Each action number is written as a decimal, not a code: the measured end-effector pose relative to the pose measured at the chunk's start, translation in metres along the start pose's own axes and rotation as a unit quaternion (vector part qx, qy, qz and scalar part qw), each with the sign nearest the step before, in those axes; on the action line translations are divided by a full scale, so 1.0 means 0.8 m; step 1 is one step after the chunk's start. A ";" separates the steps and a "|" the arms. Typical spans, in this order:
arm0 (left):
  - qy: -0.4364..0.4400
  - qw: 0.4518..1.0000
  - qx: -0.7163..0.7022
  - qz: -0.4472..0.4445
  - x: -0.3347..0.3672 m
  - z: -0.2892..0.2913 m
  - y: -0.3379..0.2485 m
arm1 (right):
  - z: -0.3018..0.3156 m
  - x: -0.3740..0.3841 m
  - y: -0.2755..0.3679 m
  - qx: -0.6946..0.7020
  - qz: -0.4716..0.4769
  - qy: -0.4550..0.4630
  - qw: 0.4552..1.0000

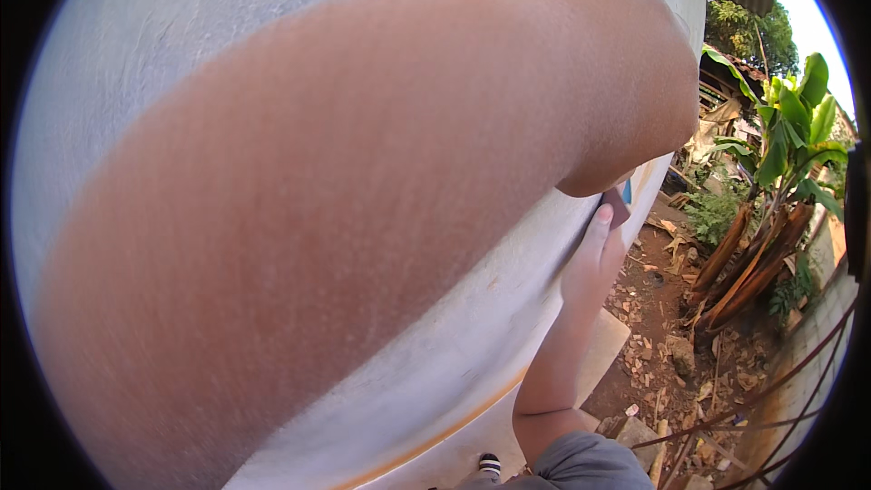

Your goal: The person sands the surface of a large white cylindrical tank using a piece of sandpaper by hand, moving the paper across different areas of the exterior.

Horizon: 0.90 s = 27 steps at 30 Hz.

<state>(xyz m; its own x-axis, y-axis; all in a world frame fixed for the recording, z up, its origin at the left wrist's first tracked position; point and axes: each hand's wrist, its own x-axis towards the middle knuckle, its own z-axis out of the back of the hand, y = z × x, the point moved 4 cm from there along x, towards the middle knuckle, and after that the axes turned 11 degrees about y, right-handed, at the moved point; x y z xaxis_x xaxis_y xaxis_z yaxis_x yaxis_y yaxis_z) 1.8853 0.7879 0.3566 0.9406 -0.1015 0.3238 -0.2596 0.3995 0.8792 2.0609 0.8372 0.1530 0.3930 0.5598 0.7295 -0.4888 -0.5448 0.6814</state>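
Observation:
My left arm (pixel 363 172) is raised very close to the view and fills much of it, with the elbow bent at the upper right. It hides my left hand. Further down the wall, my right hand (pixel 594 259) is closed on a dark brown flat piece (pixel 619 208), with the thumb lying along it. I cannot make out what kind of piece it is. It is held at the white wall (pixel 454 308), whose surface looks rough and smeared. A small blue patch (pixel 627 191) shows beside the piece.
A leafy plant with brown stalks (pixel 789 145) stands to the right. Dry leaves and rubble litter the soil (pixel 649 308). Thin rusty rods (pixel 753 408) cross the lower right. A pale ledge (pixel 612 345) runs along the wall's foot, near a striped sandal (pixel 490 465).

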 end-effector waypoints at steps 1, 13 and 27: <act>-0.002 1.000 -0.001 0.002 0.000 0.000 0.000 | -0.012 -0.025 0.005 -0.011 0.019 0.001 1.000; 0.000 1.000 0.012 0.014 0.000 0.006 -0.002 | 0.010 0.026 -0.016 -0.004 0.034 -0.046 0.998; 0.024 0.999 -0.031 -0.036 0.000 0.026 0.013 | -0.011 -0.054 -0.026 -0.066 0.079 0.003 0.995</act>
<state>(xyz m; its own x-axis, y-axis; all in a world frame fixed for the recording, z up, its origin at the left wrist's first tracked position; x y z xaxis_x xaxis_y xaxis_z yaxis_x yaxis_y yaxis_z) 1.8779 0.7728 0.3731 0.9661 -0.0895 0.2423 -0.1781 0.4486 0.8758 2.0471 0.8299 0.1064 0.2983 0.4783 0.8260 -0.6416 -0.5403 0.5446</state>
